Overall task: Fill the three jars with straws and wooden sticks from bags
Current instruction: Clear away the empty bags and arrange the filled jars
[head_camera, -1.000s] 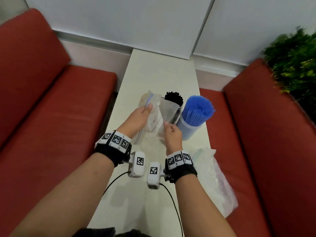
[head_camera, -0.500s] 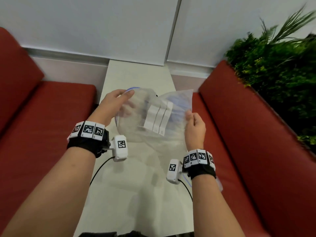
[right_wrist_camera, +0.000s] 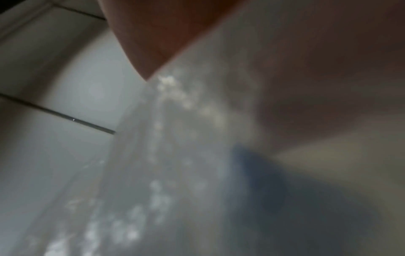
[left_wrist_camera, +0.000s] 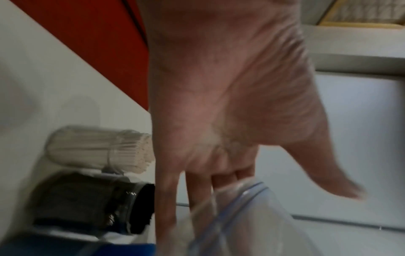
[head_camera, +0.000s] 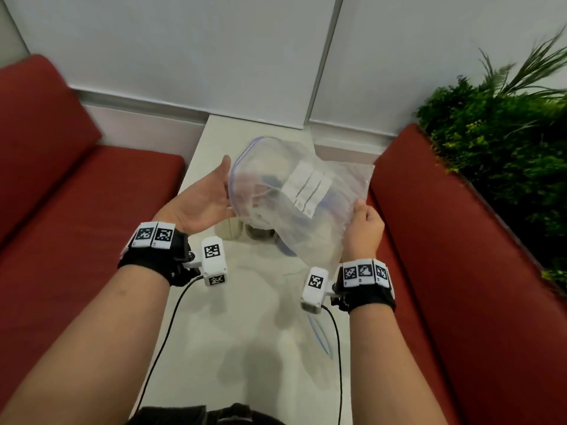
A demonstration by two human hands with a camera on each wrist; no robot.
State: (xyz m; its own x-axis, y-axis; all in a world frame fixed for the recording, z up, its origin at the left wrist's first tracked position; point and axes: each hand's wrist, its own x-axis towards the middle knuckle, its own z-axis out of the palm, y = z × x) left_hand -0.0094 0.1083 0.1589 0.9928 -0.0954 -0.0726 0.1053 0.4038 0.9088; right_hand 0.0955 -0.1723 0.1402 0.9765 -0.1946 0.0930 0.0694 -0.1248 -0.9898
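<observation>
Bag [head_camera: 294, 204] | left hand [head_camera: 199, 204] fingers inside mouth | right hand [head_camera: 365, 231] pinches corner

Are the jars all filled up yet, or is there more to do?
Nearly done. The stick jar, black straw jar and blue straw jar look full. Both hands hold an empty-looking clear bag: left hand, right hand. It just needs putting away.

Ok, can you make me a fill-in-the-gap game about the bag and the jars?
1. Both hands hold up a clear plastic ____ above the table.
2. The right hand pinches the bag at its ____ edge.
3. The sofas beside the table are ____.
4. In the left wrist view, the jar next to the pale sticks holds ____ straws.

Missing words: bag, right, red, black
</observation>
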